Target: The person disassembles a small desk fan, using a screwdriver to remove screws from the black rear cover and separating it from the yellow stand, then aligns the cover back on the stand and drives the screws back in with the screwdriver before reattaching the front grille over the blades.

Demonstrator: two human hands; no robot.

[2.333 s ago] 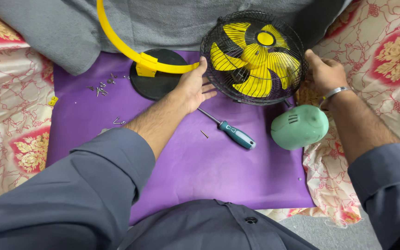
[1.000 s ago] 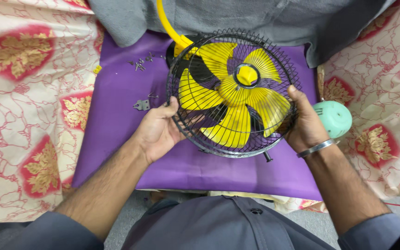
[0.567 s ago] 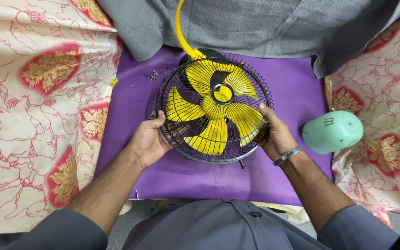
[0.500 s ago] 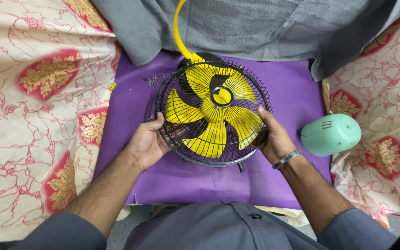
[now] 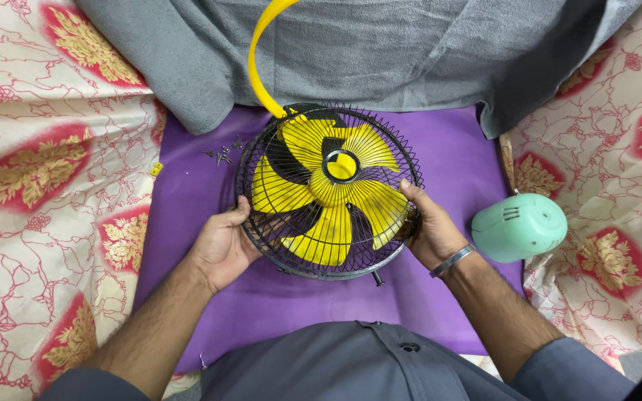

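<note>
A round black wire fan cage [image 5: 328, 193] with yellow blades [image 5: 321, 189] inside lies face up over the purple mat [image 5: 187, 200]. My left hand [image 5: 221, 245] grips the cage's lower left rim. My right hand [image 5: 429, 226], with a metal bracelet on the wrist, grips the right rim. A yellow curved bar [image 5: 258, 56] rises from behind the cage toward the top of the view. A black base disc is partly hidden under the cage.
A mint green motor housing [image 5: 519, 226] lies to the right of the mat. Several small screws [image 5: 224, 154] and a tiny yellow piece [image 5: 156, 169] sit at the mat's upper left. Grey cloth [image 5: 380, 52] covers the far side; patterned fabric surrounds the mat.
Both hands took hold of the fan cage and moved it from the mat's upper right to its middle, covering the screwdriver. The view has since shifted slightly.
</note>
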